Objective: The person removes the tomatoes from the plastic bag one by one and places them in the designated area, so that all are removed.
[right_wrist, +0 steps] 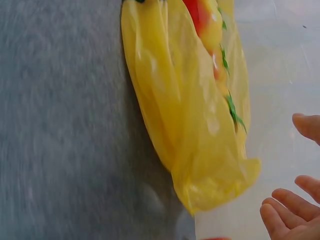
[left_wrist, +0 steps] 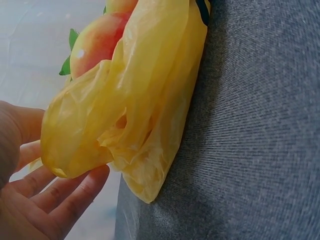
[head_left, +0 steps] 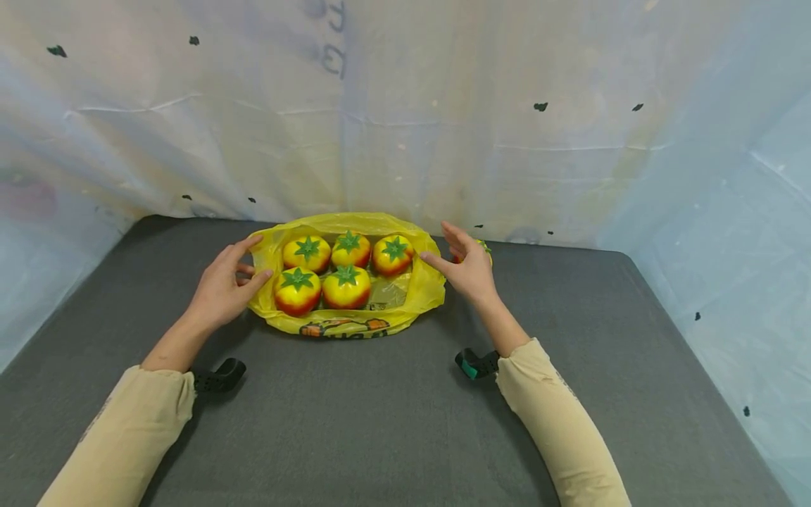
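Note:
A yellow plastic bag [head_left: 426, 289] lies with its mouth spread wide. Several glossy yellow-and-red tomatoes [head_left: 346, 287] with green star-shaped tops sit inside it, leaving bare bag at the front right. At the bag's left end is my left hand [head_left: 223, 285], its fingers loosely spread around the edge and the thumb tip right at the rim. In the left wrist view, the crumpled bag end [left_wrist: 80, 130] overlaps those fingers. My right hand [head_left: 470, 266] stands by the right end, thumb and fingers apart; the right wrist view shows a gap between the hand [right_wrist: 295, 210] and the plastic.
Partly hidden behind my right hand is another red-and-yellow fruit [head_left: 486, 252] with a green top. The dark grey table [head_left: 355, 422] ends at a pale plastic sheet wall [head_left: 405, 127]. Black wrist devices [head_left: 218, 377] show at both cuffs.

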Action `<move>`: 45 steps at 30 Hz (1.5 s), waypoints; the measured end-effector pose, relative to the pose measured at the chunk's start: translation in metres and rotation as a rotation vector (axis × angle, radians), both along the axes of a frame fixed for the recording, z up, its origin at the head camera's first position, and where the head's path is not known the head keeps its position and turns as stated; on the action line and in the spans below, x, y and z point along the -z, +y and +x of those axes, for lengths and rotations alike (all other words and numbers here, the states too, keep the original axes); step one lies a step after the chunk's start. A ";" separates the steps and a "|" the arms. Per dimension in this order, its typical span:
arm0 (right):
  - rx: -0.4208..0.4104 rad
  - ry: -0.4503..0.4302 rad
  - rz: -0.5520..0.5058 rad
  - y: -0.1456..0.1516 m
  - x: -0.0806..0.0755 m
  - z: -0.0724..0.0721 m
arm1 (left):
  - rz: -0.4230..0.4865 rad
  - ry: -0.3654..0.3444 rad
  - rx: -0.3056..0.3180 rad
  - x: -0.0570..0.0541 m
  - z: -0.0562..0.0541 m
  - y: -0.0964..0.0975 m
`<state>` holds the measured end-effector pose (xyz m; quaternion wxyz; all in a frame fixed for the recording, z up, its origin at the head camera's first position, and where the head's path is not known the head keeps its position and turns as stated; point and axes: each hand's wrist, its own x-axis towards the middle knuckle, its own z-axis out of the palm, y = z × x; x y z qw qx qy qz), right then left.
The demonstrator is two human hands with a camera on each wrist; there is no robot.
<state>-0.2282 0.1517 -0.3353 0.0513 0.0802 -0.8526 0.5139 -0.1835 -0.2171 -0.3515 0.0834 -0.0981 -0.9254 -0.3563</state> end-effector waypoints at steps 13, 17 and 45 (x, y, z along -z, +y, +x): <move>-0.044 -0.011 0.041 -0.030 0.006 -0.006 | 0.005 -0.005 0.005 0.001 -0.001 0.000; -0.047 -0.030 0.061 -0.035 0.008 -0.008 | 0.002 -0.005 0.003 0.001 -0.001 0.000; -0.049 -0.057 0.310 -0.054 0.023 -0.028 | 0.012 -0.013 0.001 0.001 0.000 0.000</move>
